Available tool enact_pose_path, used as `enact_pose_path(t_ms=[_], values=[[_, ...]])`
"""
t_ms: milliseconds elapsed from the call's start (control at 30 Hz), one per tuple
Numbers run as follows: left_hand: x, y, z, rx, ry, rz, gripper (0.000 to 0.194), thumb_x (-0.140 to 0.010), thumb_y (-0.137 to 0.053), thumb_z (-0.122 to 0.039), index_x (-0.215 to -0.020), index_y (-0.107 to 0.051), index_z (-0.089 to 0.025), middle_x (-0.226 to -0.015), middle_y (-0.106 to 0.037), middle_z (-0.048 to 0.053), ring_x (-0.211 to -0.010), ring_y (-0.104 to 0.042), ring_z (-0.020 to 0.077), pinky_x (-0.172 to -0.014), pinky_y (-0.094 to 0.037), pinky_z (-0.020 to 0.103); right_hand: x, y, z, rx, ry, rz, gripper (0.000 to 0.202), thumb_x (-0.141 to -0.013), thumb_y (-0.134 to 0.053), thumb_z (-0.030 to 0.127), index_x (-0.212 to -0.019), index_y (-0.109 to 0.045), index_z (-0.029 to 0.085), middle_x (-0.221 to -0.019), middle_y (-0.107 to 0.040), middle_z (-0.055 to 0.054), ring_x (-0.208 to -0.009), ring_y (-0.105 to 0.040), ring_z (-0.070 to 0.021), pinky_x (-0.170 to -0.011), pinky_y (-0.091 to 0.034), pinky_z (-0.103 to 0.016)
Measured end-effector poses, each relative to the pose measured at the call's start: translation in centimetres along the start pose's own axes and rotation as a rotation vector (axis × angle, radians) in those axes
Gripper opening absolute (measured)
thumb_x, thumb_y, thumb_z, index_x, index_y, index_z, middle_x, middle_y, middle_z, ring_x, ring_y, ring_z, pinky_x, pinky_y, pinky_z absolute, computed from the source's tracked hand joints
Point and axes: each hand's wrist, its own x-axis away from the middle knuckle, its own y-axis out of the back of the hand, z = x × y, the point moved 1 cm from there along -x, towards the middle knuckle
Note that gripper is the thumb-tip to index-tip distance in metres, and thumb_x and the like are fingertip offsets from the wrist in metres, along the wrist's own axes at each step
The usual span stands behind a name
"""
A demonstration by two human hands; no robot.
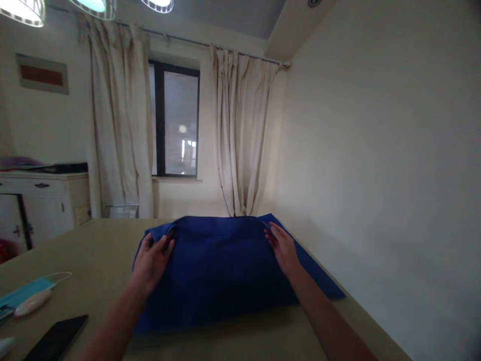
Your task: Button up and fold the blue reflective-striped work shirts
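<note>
A large piece of dark blue cloth (221, 265) is spread and partly raised over the table in front of me. My left hand (152, 258) grips its upper left part, with the thumb and fingers closed on a fold. At the upper right, my right hand (281, 245) pinches the cloth, its fingertips partly hidden behind the fabric. Between both hands the cloth's top edge is lifted and runs nearly level. A flat corner of the same blue material lies to the right, beyond my right forearm. What lies behind the raised part is hidden.
On the greenish table (108, 250), a black phone (58, 338), a white computer mouse (33, 303) and a light blue face mask (28, 292) lie at the left. A wall (394, 200) borders the table's right side. A white cabinet (45, 200) stands far left.
</note>
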Motion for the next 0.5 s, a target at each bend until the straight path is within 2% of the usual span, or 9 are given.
enact_pose_path(t_ms=[33, 67, 100, 167, 233, 267, 333, 400, 500], values=[[-1.2, -0.5, 0.4, -0.034, -0.046, 0.035, 0.039, -0.084, -0.065, -0.006, -0.113, -0.055, -0.03, -0.11, -0.069, -0.002, -0.101, -0.069, 0.0095, -0.096, -0.055, 0.024, -1.4, -1.2, -0.3, 0.107, 0.025, 0.0, 0.059, -0.081, -0.071, 0.049, -0.131, -0.058, 0.021, -0.104, -0.075, -0.006, -0.093, -0.072, -0.0218, -0.079, -0.059, -0.032], [-2.2, -0.1, 0.9, -0.111, -0.074, 0.048, 0.044, -0.081, -0.067, -0.01, -0.118, -0.054, -0.029, -0.117, -0.069, 0.002, -0.109, -0.069, 0.0131, -0.102, -0.054, 0.028, -2.2, -1.7, -0.9, 0.206, 0.037, 0.004, 0.061, -0.083, -0.068, 0.049, -0.136, -0.055, 0.021, -0.106, -0.075, -0.008, -0.096, -0.072, -0.023, -0.084, -0.058, -0.035], [-2.8, 1.1, 1.6, -0.236, -0.091, 0.075, 0.049, -0.08, -0.07, -0.017, -0.124, -0.052, -0.028, -0.124, -0.068, 0.007, -0.116, -0.067, 0.0182, -0.106, -0.052, 0.034, -2.5, -1.6, -1.7, 0.282, 0.045, 0.0, 0.062, -0.082, -0.069, 0.047, -0.136, -0.054, 0.02, -0.106, -0.074, -0.009, -0.1, -0.071, -0.025, -0.088, -0.057, -0.038], [-3.4, 5.4, 3.0, -0.64, -0.144, 0.094, 0.062, -0.074, -0.073, -0.031, -0.131, -0.051, -0.023, -0.133, -0.065, 0.015, -0.126, -0.062, 0.0307, -0.112, -0.046, 0.048, -2.2, 0.1, -3.7, 0.482, 0.076, 0.001, 0.057, -0.079, -0.072, 0.041, -0.129, -0.059, 0.018, -0.109, -0.073, -0.012, -0.107, -0.068, -0.029, -0.098, -0.051, -0.043], [-2.9, 10.6, 4.0, -1.078, -0.269, 0.108, 0.07, -0.07, -0.07, -0.046, -0.132, -0.053, -0.016, -0.141, -0.059, 0.022, -0.139, -0.048, 0.0413, -0.12, -0.03, 0.06, -1.1, 2.9, -6.0, 0.841, 0.146, 0.029, 0.047, -0.082, -0.068, 0.042, -0.122, -0.063, 0.017, -0.116, -0.071, -0.015, -0.114, -0.065, -0.0309, -0.104, -0.046, -0.043], [-2.5, 13.0, 4.2, -1.223, -0.326, 0.063, 0.069, -0.067, -0.067, -0.052, -0.124, -0.059, -0.015, -0.142, -0.058, 0.025, -0.144, -0.04, 0.0477, -0.121, -0.021, 0.067, -0.6, 4.3, -7.0, 0.991, 0.149, 0.055, 0.047, -0.085, -0.065, 0.044, -0.123, -0.062, 0.016, -0.12, -0.069, -0.016, -0.116, -0.064, -0.0313, -0.104, -0.045, -0.042], [-1.5, 16.4, 4.4, -1.327, -0.316, 0.108, 0.062, -0.059, -0.066, -0.058, -0.105, -0.068, -0.016, -0.142, -0.057, 0.028, -0.147, -0.028, 0.0552, -0.12, -0.01, 0.072, 0.2, 6.4, -8.8, 1.16, 0.068, 0.106, 0.053, -0.089, -0.06, 0.049, -0.129, -0.059, 0.014, -0.121, -0.069, -0.018, -0.116, -0.065, -0.031, -0.102, -0.046, -0.04], [-0.8, 17.6, 4.6, -1.308, -0.219, 0.148, 0.061, -0.053, -0.068, -0.059, -0.1, -0.07, -0.019, -0.14, -0.06, 0.026, -0.146, -0.031, 0.0548, -0.121, -0.015, 0.068, 0.5, 7.3, -9.8, 1.172, -0.066, 0.144, 0.059, -0.091, -0.059, 0.05, -0.136, -0.054, 0.012, -0.121, -0.069, -0.018, -0.115, -0.067, -0.03, -0.1, -0.047, -0.038], [-0.6, 16.6, 5.0, -1.171, -0.019, 0.107, 0.089, -0.057, -0.07, -0.062, -0.132, -0.055, -0.016, -0.127, -0.068, 0.022, -0.129, -0.058, 0.0449, -0.112, -0.044, 0.057, 0.4, 6.8, -10.1, 1.118, -0.183, 0.18, 0.06, -0.084, -0.068, 0.038, -0.135, -0.055, 0.01, -0.129, -0.065, -0.02, -0.122, -0.063, -0.0299, -0.102, -0.046, -0.036]])
